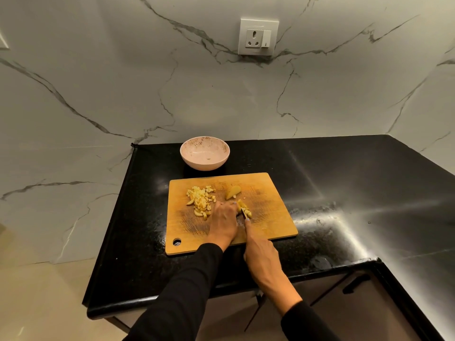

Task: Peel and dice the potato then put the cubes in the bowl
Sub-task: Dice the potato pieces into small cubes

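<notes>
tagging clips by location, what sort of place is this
Most likely a home kitchen: a black stone countertop against a marble-look wall with a power socket, a wooden cutting board with diced potato, and cabinet doors below.
</notes>
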